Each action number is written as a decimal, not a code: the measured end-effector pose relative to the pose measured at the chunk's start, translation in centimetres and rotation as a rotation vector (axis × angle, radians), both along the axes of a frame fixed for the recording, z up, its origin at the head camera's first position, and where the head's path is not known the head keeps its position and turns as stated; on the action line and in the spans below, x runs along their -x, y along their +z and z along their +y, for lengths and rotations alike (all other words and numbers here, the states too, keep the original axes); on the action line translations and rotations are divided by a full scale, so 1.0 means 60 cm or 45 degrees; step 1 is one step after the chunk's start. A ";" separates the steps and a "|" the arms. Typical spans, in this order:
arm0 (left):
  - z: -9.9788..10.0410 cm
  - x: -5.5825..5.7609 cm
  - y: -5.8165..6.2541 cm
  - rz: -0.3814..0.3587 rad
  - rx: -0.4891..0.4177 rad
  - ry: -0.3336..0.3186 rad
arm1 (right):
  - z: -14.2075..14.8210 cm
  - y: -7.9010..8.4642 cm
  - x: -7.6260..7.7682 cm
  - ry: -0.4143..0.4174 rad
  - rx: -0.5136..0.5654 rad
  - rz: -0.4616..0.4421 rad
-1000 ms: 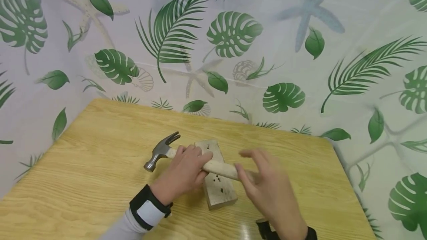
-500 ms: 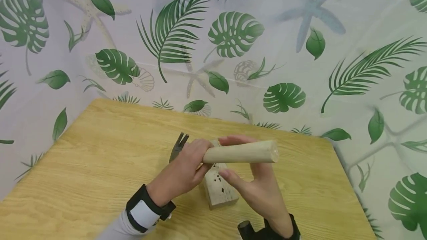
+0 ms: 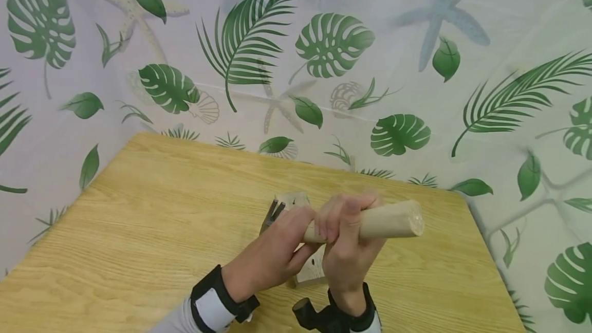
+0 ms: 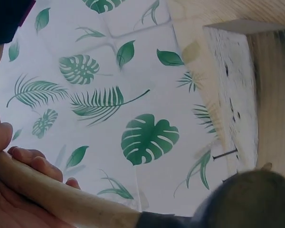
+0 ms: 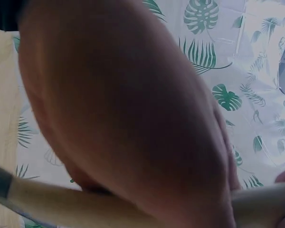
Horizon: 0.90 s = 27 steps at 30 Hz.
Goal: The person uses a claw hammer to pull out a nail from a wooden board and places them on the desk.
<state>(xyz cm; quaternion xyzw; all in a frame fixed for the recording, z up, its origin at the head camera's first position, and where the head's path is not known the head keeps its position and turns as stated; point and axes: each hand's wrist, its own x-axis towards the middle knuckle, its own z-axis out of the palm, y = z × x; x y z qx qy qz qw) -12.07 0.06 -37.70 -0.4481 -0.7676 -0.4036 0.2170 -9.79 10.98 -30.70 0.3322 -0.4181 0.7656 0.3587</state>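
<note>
A claw hammer [image 3: 393, 221] with a pale wooden handle is held in both hands above the wooden block [image 3: 311, 271]. My left hand [image 3: 273, 252] grips the handle nearer the metal head, of which the head view shows only the claw tips. Right beside it, my right hand [image 3: 348, 243] wraps round the handle, and its butt end sticks out to the right. In the left wrist view, a nail [image 4: 224, 155] stands out from the pitted face of the block [image 4: 237, 90], close to the hammer head [image 4: 251, 199]. Hands and hammer cover much of the block in the head view.
A wood-grain table [image 3: 162, 209] lies under everything, its back edge against a leaf-printed cloth [image 3: 333, 132]. Both wrists wear black straps; a dark camera mount [image 3: 307, 315] juts from the right one.
My right hand, loose near the handle earlier, has come to grip it beside the left. The hammer has turned so its butt points up toward the camera, and its head has moved right over the block.
</note>
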 end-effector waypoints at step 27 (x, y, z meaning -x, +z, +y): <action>-0.048 0.075 -0.131 -0.628 0.594 0.340 | 0.094 -0.002 0.033 -0.138 -0.324 -0.160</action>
